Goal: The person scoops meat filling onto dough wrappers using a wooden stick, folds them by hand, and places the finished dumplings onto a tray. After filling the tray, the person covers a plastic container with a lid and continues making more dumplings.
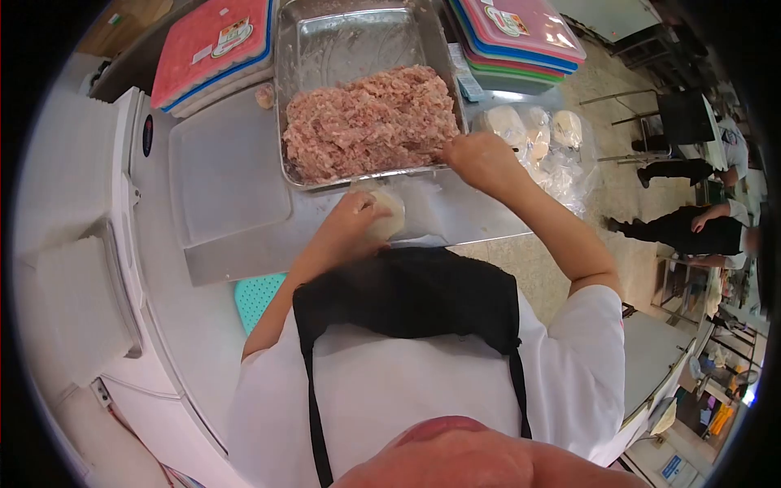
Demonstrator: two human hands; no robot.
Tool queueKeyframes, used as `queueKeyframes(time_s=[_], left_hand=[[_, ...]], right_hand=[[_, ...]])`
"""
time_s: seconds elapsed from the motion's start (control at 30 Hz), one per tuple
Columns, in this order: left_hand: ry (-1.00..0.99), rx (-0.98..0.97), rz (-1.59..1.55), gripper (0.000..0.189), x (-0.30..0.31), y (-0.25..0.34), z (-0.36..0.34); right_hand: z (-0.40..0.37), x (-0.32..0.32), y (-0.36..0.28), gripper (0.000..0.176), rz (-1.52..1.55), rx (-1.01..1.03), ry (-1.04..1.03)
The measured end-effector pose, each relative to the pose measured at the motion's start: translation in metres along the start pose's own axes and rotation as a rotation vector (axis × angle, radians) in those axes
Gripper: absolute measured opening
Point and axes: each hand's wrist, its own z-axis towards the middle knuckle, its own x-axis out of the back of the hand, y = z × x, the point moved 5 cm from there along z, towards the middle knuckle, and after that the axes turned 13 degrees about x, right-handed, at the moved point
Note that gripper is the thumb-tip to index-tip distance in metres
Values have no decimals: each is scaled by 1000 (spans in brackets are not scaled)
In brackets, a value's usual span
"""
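My left hand (pixel 356 218) is closed on a round, pale dough wrapper (pixel 392 213), just in front of a deep metal tray. A heap of ground meat (pixel 370 122) fills the near part of that tray (pixel 281 163). My right hand (pixel 486 165) is at the tray's near right corner, fingers curled, against the edge of the meat. A small dark tip shows beside its wrist, perhaps the end of a handle; the thing in the fist is hidden. Right of the wrapper lies a thin, whitish translucent sheet or bag (pixel 423 210).
Left of the tray lies a translucent lid (pixel 228 171), with a bit of meat (pixel 264 96) near its far corner. Stacks of lidded containers (pixel 215 49), (pixel 521 37) flank the tray. Bagged dough balls (pixel 537 134) stand at right. Two people (pixel 691 228) are in the background.
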Motion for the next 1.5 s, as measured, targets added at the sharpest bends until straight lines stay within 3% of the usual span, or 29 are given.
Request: queueKeyframes(time_s=[0.03,0.13,0.23,0.33,0.43,0.47,0.63,0.73,0.83,0.93,1.03,1.13,1.23,1.33,1.43,1.5], left_hand=[[54,-28,22,19,-8,1,-2],[164,129,57,18,-9,-15,-3],[168,213,-84,17,-10,-20,-4],[220,288,-225,15,-4,-4,-7],[355,348,-157,15,6,-1,-10],[368,402,-364,16,7,-12,-11],[457,634,-1318,18,9,-20,-3],[388,626,-1454,19,3,-26,2],[352,537,-635,19,8,-26,4],[269,472,-356,18,9,-9,6],[320,427,-457,19,19,-14,5],[329,573,-1026,26,20,-29,6],[256,597,-1139,28,8,-36,13],[195,396,-118,31,18,-3,8],[239,311,-77,19,27,7,8],[266,230,-84,18,39,18,8]], right_hand=[[-3,1,0,26,14,44,44],[-4,24,20,26,-17,43,20],[0,23,26,28,2,102,150],[1,-18,4,32,86,31,35],[-12,-25,8,32,393,-73,117],[-16,-28,12,32,519,-100,152],[-20,11,35,32,193,-23,206],[-20,0,38,33,102,36,142],[-20,-25,13,38,182,-21,41],[-20,-29,12,39,320,-82,65],[-18,-26,15,37,590,-106,145],[-14,-2,20,31,469,-123,187],[-13,18,24,30,195,-71,164],[-7,-18,16,33,115,-107,-115],[-9,-23,0,36,237,-77,20],[-11,-20,10,37,435,-175,-5]])
